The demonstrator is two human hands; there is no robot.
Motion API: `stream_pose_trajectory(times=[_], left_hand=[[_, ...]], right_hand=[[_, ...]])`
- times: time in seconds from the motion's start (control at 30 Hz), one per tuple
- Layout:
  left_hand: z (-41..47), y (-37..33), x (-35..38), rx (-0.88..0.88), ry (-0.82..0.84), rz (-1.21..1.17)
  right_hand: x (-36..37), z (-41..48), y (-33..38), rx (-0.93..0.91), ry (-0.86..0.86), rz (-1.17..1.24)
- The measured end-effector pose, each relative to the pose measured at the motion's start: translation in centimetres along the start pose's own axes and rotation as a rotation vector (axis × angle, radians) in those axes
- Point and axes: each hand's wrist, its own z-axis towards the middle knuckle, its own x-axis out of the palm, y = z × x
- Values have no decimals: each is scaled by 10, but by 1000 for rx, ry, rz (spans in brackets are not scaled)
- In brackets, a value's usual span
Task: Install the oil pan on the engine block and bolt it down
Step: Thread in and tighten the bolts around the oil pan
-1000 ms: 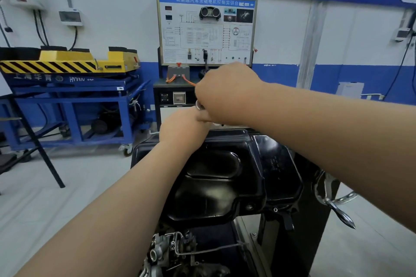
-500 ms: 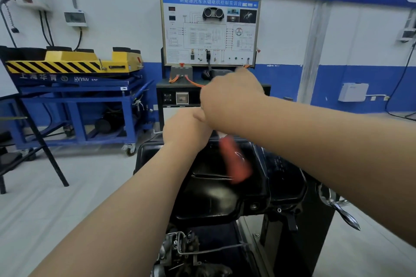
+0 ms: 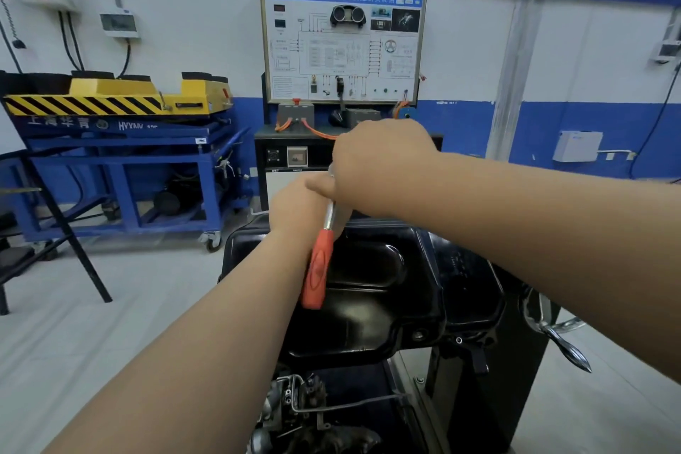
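Observation:
The black oil pan [image 3: 372, 310] lies on the engine, whose lower parts [image 3: 306, 416] show under its near edge. Both my hands meet at the pan's far edge. My right hand [image 3: 379, 166] grips the upper end of a ratchet [image 3: 317, 269]. Its steel shaft comes out below the fist and its orange handle hangs towards me over the pan. My left hand [image 3: 294, 206] sits just left of and below the right one, touching the shaft. Its back faces me and its fingers are hidden. No bolt is visible.
A chrome crank handle [image 3: 563, 343] sticks out of the black engine stand on the right. A blue wheeled cart [image 3: 121, 166] with a yellow striped top stands at the left. A training panel [image 3: 342, 40] stands behind the pan. A black frame leg [image 3: 73, 243] slants at the left.
The ratchet's orange handle, hidden a second ago, swung into view on the right and now hangs down beside my left wrist. Both hands stay at the far edge.

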Motion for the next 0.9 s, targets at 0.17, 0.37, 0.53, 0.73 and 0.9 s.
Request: stream_pose_trajectory(times=[0.17,0.37,0.53,0.73,0.9], left_hand=[[7,1,2,97,8,-2],[5,2,5,100,-90,-73],[2,0,5,90,-97,-27],[7,1,2,48,23,-47],[7,6,1,95,42,-200]], right_hand=[[-6,4,-21,-408,-129,-260],[-6,1,-12,-323,-114,-381],[-11,0,-13,-275,-90,-323],[-9,0,-25,-223,-163,-288],[5,4,-28,-228,-234,-168]])
